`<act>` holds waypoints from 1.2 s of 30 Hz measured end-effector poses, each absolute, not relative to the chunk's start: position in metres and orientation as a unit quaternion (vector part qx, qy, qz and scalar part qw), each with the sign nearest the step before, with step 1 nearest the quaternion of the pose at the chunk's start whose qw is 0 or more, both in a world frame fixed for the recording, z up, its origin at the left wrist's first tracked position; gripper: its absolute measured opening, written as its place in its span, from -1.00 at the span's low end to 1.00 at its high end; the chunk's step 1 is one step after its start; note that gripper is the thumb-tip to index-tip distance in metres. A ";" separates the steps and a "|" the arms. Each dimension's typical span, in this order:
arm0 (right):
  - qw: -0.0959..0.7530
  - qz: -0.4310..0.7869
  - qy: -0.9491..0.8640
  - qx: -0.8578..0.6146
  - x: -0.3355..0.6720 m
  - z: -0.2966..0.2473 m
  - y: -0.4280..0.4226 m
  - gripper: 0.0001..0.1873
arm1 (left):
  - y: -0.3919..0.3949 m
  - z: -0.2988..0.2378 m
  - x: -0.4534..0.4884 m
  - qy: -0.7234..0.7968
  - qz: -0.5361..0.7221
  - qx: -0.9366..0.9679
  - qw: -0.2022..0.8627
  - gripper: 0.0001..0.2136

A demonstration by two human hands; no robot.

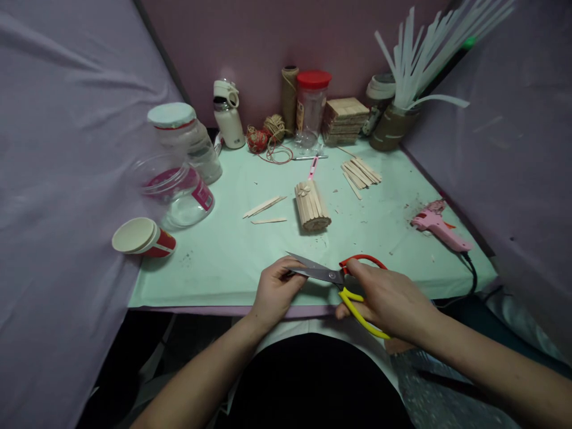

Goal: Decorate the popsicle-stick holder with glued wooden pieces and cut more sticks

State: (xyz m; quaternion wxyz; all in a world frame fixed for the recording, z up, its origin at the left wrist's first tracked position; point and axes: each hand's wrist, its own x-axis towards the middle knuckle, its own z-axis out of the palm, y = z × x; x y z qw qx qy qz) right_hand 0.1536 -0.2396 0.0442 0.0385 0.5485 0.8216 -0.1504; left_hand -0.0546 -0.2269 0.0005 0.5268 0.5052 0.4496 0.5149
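My right hand (388, 298) grips a pair of scissors (332, 275) with one red and one yellow handle; the blades are parted and point left. At the blade tips my left hand (277, 287) is closed, thumb and fingers pinched together. Whatever it holds is too small or hidden to make out. Just beyond the scissors, a small cylinder covered in wooden craft sticks (313, 207) lies on its side with a little stick flower on it. A few loose craft sticks (263, 207) lie to its left, and a larger group of craft sticks (361, 173) spreads behind it on the right.
A pink glue gun (440, 229) with a cord lies at the right edge. Paper cups (156, 241) and clear plastic jars (192, 199) stand left. Along the back are a bottle (230, 125), twine balls (257, 140), a red-lidded jar (313, 107) and glue sticks (406, 65) in a pot.
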 end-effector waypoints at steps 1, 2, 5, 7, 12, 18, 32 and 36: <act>0.044 -0.148 0.821 0.550 0.154 0.044 -0.240 -0.59 | -0.227 0.000 -0.055 0.449 0.516 0.503 0.528 -0.95; 0.044 -0.147 0.822 0.548 0.155 0.044 -0.239 -0.59 | -0.227 0.000 -0.055 0.450 0.515 0.501 0.530 -0.95; 0.008 -0.159 0.832 0.531 0.156 0.044 -0.238 -0.59 | -0.227 0.001 -0.055 0.466 0.502 0.498 0.532 -0.92; -0.020 -0.169 0.837 0.520 0.157 0.044 -0.237 -0.58 | -0.227 0.003 -0.056 0.475 0.492 0.497 0.533 -0.90; -0.030 -0.168 0.837 0.520 0.155 0.044 -0.236 -0.58 | -0.226 0.007 -0.056 0.483 0.492 0.496 0.527 -0.89; 0.029 -0.147 0.832 0.534 0.155 0.047 -0.238 -0.58 | -0.227 0.005 -0.055 0.468 0.500 0.496 0.533 -0.91; -0.013 -0.168 0.838 0.518 0.157 0.045 -0.235 -0.55 | -0.224 0.008 -0.057 0.481 0.484 0.498 0.535 -0.88; 0.002 -0.157 0.835 0.527 0.157 0.046 -0.237 -0.59 | -0.225 0.008 -0.057 0.482 0.485 0.503 0.529 -0.89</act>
